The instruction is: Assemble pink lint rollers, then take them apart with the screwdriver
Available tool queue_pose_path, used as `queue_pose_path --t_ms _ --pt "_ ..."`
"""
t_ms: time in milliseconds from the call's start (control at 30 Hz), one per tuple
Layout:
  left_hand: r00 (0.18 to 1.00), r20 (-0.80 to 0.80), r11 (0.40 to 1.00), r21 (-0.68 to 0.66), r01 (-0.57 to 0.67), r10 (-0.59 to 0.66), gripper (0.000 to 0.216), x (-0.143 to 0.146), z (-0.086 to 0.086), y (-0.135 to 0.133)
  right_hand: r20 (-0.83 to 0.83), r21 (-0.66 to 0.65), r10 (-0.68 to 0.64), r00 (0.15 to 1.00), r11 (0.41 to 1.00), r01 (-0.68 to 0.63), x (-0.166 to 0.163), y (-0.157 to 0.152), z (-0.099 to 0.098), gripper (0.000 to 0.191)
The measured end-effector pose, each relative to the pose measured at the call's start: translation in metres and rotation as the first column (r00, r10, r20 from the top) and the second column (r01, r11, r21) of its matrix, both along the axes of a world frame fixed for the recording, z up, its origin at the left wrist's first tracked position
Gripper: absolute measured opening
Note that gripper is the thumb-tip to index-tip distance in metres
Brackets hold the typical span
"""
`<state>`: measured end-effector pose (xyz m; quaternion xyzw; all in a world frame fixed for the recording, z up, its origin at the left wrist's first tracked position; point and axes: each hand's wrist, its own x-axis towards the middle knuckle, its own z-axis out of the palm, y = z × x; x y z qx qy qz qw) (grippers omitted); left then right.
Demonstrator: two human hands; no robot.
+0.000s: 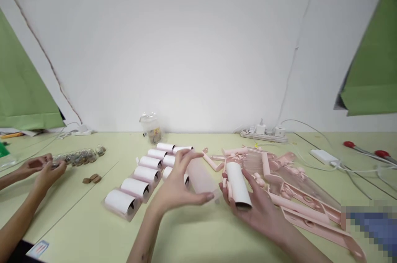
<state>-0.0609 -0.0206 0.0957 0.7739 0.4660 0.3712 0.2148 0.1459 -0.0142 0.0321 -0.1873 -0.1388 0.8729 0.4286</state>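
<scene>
My right hand (259, 211) is wrapped round a white paper roll (238, 182), its open dark end tilted toward me. A small pink plastic part (228, 188) shows between the roll and my fingers. Thumb and fingers spread wide, my left hand (178, 186) is in the air with nothing in it. Beneath and beside it, more white paper rolls (145, 175) lie in two rows on pinkish translucent sheets. One bare pinkish sheet (201, 175) lies between my two hands. Pink plastic pieces (300, 209), long holders and small knobs among them, are heaped to the right.
At the left, another person's hands (49, 168) work beside a row of small clear-and-brown items (82, 156). Brown pieces (92, 178) lie nearby. A plastic bag (151, 128) and a power strip (263, 135) stand by the wall. Cables, a white adapter (324, 157) and red-handled tools (350, 144) lie right.
</scene>
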Motion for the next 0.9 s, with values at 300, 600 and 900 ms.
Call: queue_pose_path --t_ms 300,600,900 --pt "0.663 0.032 0.664 -0.008 -0.748 0.748 0.051 -0.017 -0.12 -0.042 -0.03 -0.163 0.012 0.999 0.986 -0.016 -0.006 -0.005 0.002 0.037" --pt "0.975 0.18 0.988 0.052 -0.146 0.134 0.026 0.024 -0.067 -0.031 0.055 -0.021 -0.04 0.998 0.999 0.041 -0.017 -0.012 -0.007 0.035" --pt "0.812 0.582 0.983 -0.167 0.07 0.041 0.012 0.062 -0.058 0.02 0.125 0.173 -0.399 0.909 0.91 0.376 -0.01 -0.007 -0.001 0.031"
